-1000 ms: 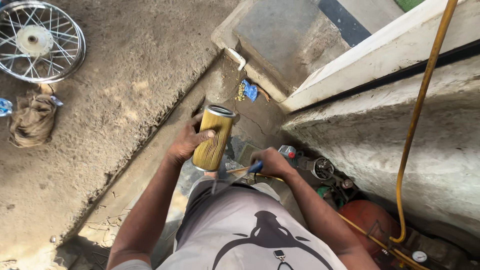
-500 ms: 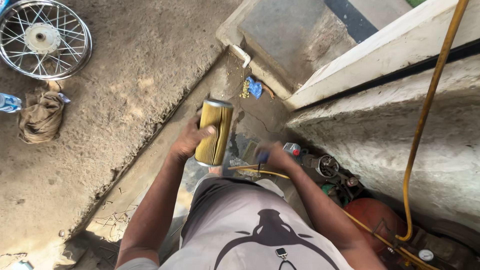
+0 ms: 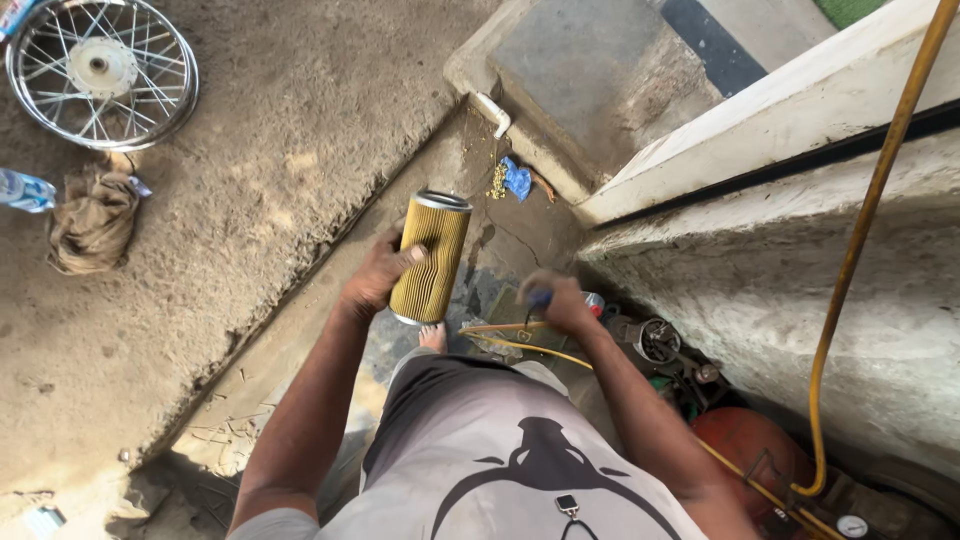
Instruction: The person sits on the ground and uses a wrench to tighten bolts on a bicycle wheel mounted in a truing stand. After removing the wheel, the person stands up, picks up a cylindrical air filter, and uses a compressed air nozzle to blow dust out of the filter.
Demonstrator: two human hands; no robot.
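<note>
My left hand (image 3: 378, 272) grips a yellow pleated cylindrical filter (image 3: 430, 257) with metal end caps, held upright and slightly tilted in front of me. My right hand (image 3: 560, 302) is closed around a blue-handled tool (image 3: 540, 297) joined to a thin yellow hose (image 3: 505, 345), just right of the filter's lower end. The tool's tip is hidden by the hand. My bare foot (image 3: 433, 337) shows below the filter on the concrete ground.
A spoked wheel (image 3: 100, 70) lies at the top left, with a brown rag (image 3: 92, 220) and a plastic bottle (image 3: 25, 190) below it. A concrete wall (image 3: 780, 270) rises on the right. A long yellow hose (image 3: 860, 250) runs down it to a red compressor tank (image 3: 745, 445) with gauges.
The filter has risen a little and tilted more upright in my left hand. My right hand has moved right and slightly away from the filter's base.
</note>
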